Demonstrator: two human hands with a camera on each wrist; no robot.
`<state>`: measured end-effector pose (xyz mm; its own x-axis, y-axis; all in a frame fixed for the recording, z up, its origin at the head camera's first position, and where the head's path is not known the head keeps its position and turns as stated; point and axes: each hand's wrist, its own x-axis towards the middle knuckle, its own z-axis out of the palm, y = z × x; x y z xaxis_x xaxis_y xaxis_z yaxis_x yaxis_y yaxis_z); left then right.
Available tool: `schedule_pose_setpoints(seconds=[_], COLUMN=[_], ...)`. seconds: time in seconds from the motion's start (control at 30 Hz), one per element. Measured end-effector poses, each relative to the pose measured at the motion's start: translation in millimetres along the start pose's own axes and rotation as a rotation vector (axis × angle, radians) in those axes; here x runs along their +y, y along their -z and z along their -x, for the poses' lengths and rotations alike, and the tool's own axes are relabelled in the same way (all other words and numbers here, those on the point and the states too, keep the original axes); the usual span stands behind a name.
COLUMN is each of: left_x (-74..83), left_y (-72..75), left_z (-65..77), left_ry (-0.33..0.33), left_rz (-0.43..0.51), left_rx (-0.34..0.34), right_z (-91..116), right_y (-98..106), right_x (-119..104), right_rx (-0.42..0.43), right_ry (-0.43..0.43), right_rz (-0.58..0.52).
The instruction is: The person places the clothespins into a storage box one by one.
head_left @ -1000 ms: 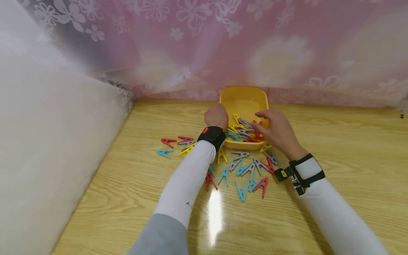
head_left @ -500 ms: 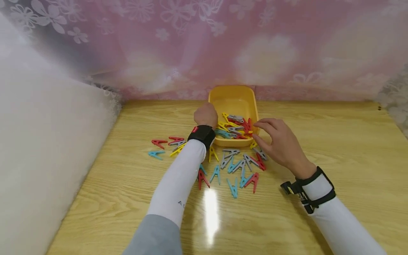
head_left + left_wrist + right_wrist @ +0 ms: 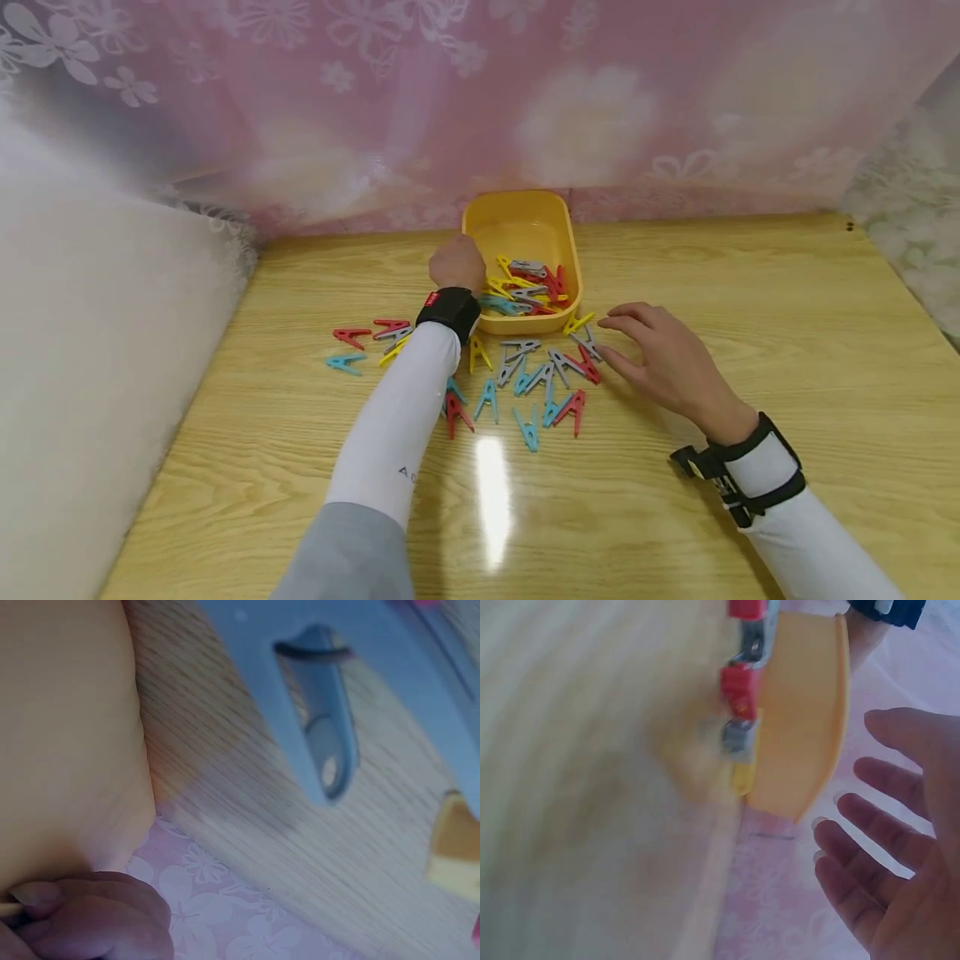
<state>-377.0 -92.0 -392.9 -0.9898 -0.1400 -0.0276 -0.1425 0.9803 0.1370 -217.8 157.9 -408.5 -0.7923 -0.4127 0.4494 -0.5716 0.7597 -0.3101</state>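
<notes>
A yellow plastic basin point(image 3: 525, 325) holds several yellow, grey, red and blue clothespins point(image 3: 510, 307) near its front end. My left hand point(image 3: 459, 263) grips the basin's left rim, its fingers curled under in the left wrist view. To the right of the basin, my right hand point(image 3: 671, 358) is held with thumb and fingers apart, holding nothing. Its fingertips are close to a yellow clothespin point(image 3: 572, 325) by the basin's front right corner. A grey clothespin point(image 3: 588, 345) and a red clothespin point(image 3: 585, 367) lie just in front of that one.
More clothespins are strewn before the basin, including a blue clothespin point(image 3: 527, 433); my left forearm covers part of them. A few, such as a red clothespin point(image 3: 351, 336), lie farther left. A pink flowered cloth point(image 3: 600, 108) hangs behind the wooden table point(image 3: 750, 283).
My right hand has drawn back from over the basin toward the front right, coming down beside the clothespins at its corner. My left hand stays on the rim. The head view has shifted right.
</notes>
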Motion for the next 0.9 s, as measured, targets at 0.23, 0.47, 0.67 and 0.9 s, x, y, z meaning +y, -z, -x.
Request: schedule_pose_setpoints(seconds=[0.23,0.47,0.67,0.9], left_x=[-0.5,0.0,-0.6,-0.1], left_y=[1.0,-0.6,-1.3,-0.2], left_z=[-0.9,0.4,-1.6,-0.4], left_ry=[0.017,0.026,0.025,0.029], left_rz=[0.009,0.019,0.025,0.038], left_rx=[0.023,0.024,0.009,0.019], right_z=[15,13,1,-18], right_y=[-2,-4,-8,-14], right_x=[8,10,9,5], right_rx=[-0.068,-0.161,-0.24,-0.329], right_ry=[-0.119,-0.189,-0.245,-0.326], right_rz=[-0.005,0.005,0.027,0.037])
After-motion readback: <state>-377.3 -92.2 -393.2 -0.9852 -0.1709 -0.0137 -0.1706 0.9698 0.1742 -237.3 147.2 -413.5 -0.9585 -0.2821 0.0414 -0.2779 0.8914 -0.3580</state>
